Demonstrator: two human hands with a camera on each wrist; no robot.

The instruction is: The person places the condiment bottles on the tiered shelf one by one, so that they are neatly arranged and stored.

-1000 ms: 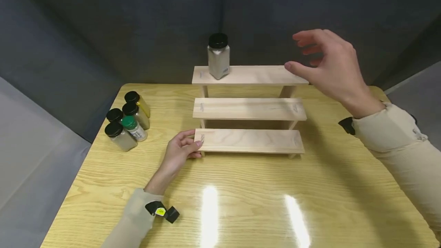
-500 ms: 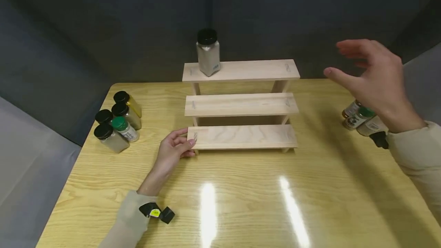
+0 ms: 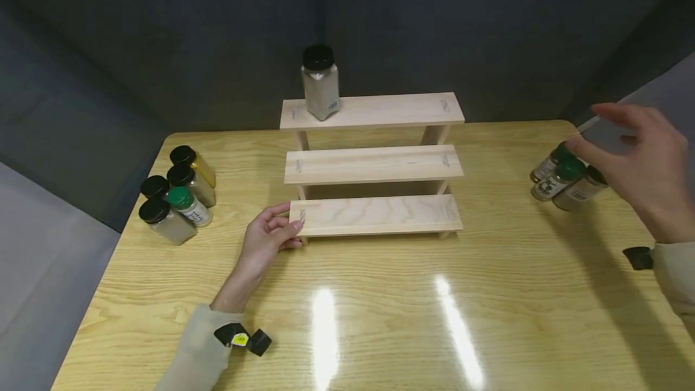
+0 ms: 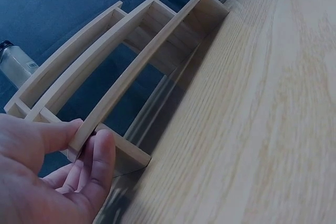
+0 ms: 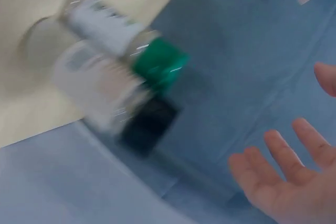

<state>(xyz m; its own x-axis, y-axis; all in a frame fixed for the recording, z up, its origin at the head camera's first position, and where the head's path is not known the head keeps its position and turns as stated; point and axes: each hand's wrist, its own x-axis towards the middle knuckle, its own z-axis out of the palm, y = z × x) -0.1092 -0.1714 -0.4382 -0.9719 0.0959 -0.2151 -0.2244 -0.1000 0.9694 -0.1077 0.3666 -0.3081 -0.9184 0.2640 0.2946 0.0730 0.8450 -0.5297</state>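
At left, five jars [image 3: 181, 198] are standing on the surface [image 3: 380, 294]. The left hand [image 3: 263, 243] is pinching the left end of the lowest shelf [image 3: 380, 216]; mid-frame, the wooden rack [image 3: 374, 165] is running lengthwise left to right. On its top shelf [image 3: 391, 111], a black-capped jar [image 3: 321, 89] is standing upright, holding pale contents. At far right, the right hand [image 3: 654, 168] is hovering, grip wide, near three jars [image 3: 556, 183].

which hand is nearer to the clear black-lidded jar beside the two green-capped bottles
Right. The right hand hovers beside the jar, apart from it; the left hand is farther off, gripping the pale wooden rack's bottom shelf.
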